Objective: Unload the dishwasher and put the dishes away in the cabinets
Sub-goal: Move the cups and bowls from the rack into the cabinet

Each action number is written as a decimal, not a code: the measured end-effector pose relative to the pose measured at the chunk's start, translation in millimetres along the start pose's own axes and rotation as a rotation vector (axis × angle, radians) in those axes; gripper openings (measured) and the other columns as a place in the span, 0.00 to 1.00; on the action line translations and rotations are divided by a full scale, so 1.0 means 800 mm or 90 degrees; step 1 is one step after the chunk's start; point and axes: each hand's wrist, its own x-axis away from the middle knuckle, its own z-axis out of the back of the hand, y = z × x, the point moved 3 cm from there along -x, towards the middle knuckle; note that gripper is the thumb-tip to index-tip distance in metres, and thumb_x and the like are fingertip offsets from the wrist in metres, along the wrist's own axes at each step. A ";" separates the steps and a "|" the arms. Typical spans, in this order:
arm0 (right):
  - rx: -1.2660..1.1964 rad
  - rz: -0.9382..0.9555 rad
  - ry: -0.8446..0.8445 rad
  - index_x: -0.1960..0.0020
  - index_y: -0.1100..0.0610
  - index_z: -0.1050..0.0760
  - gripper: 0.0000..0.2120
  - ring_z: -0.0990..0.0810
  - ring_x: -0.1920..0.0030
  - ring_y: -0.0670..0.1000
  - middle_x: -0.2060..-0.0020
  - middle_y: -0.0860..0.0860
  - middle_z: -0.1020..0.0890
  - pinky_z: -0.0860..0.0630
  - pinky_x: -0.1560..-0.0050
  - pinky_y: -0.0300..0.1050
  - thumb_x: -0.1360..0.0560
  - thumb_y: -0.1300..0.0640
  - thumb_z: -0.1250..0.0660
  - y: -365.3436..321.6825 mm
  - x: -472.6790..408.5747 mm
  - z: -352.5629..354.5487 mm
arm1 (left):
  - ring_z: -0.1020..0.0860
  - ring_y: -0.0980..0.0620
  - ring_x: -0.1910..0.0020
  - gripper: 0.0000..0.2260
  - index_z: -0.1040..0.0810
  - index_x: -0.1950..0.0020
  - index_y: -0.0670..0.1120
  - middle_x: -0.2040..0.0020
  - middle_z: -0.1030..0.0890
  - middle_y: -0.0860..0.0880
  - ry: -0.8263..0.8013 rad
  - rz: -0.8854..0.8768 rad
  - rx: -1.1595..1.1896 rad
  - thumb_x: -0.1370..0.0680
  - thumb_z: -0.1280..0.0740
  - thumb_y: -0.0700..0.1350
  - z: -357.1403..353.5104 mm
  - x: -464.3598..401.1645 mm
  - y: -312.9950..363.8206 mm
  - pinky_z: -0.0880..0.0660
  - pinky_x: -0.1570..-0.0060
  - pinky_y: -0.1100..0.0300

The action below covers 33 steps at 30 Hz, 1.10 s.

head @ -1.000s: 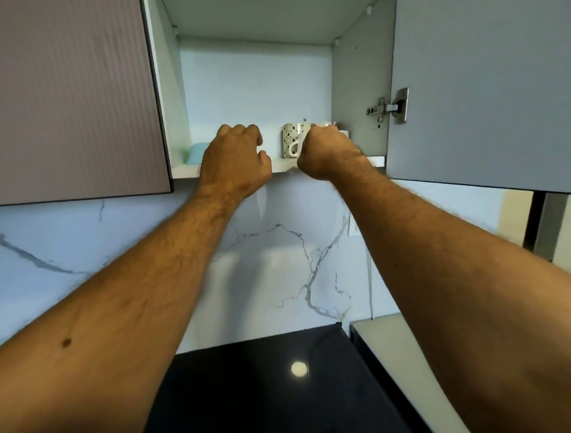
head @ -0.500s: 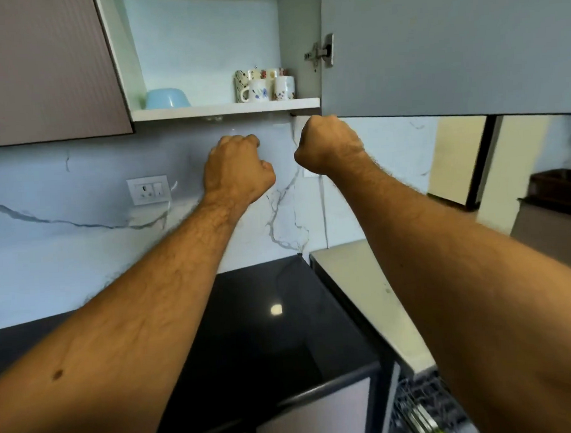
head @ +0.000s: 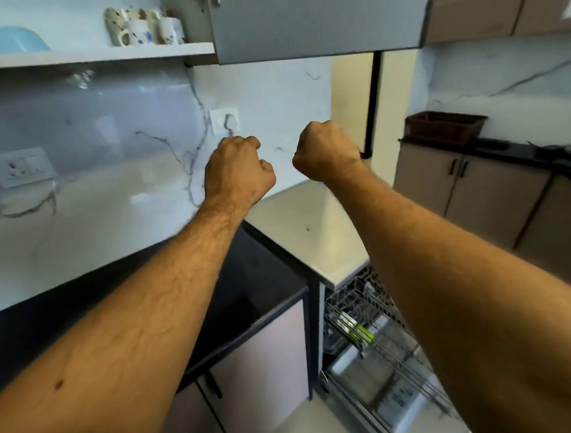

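Fingers clenched on both left hand (head: pixel 239 172) and right hand (head: pixel 327 151), grasping nothing. Mugs (head: pixel 145 26) on cabinet shelf (head: pixel 93 55), far left. Dishwasher rack (head: pixel 366 324) near right. Risk: head striking open cabinet door (head: pixel 317 19) when bending.

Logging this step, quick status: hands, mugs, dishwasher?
Left hand and right hand fisted, holding nothing. Mugs on cabinet shelf beside blue bowl. Dishwasher rack pulled out, items inside. Nothing blocking.

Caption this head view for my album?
Both hands, left and right, fisted and empty between mug shelf and open dishwasher.
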 end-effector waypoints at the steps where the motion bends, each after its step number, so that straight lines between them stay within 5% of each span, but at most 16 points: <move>1: 0.011 -0.014 -0.006 0.53 0.58 0.22 0.10 0.23 0.60 0.58 0.58 0.55 0.21 0.26 0.61 0.45 0.31 0.61 0.40 0.012 0.012 -0.003 | 0.26 0.45 0.37 0.20 0.24 0.32 0.46 0.37 0.22 0.44 -0.014 -0.003 0.014 0.24 0.36 0.46 -0.009 0.010 0.008 0.26 0.43 0.52; 7: 0.063 -0.079 -0.025 0.60 0.58 0.26 0.04 0.24 0.62 0.59 0.63 0.55 0.24 0.26 0.61 0.46 0.30 0.60 0.39 0.094 0.085 -0.010 | 0.27 0.47 0.36 0.21 0.25 0.32 0.45 0.37 0.22 0.45 -0.086 -0.042 0.075 0.24 0.37 0.46 -0.057 0.074 0.058 0.27 0.43 0.53; 20: 0.097 -0.142 -0.065 0.48 0.56 0.18 0.12 0.22 0.59 0.57 0.55 0.56 0.18 0.23 0.54 0.49 0.27 0.56 0.37 0.294 0.160 0.009 | 0.25 0.47 0.40 0.21 0.26 0.31 0.45 0.38 0.22 0.45 -0.168 -0.045 0.121 0.24 0.36 0.46 -0.149 0.146 0.229 0.26 0.45 0.54; 33: 0.072 -0.196 -0.182 0.51 0.54 0.18 0.10 0.21 0.61 0.53 0.58 0.51 0.17 0.19 0.51 0.49 0.26 0.57 0.38 0.524 0.208 -0.010 | 0.27 0.47 0.35 0.21 0.27 0.30 0.44 0.34 0.22 0.45 -0.296 -0.025 0.104 0.23 0.37 0.43 -0.287 0.213 0.385 0.38 0.26 0.48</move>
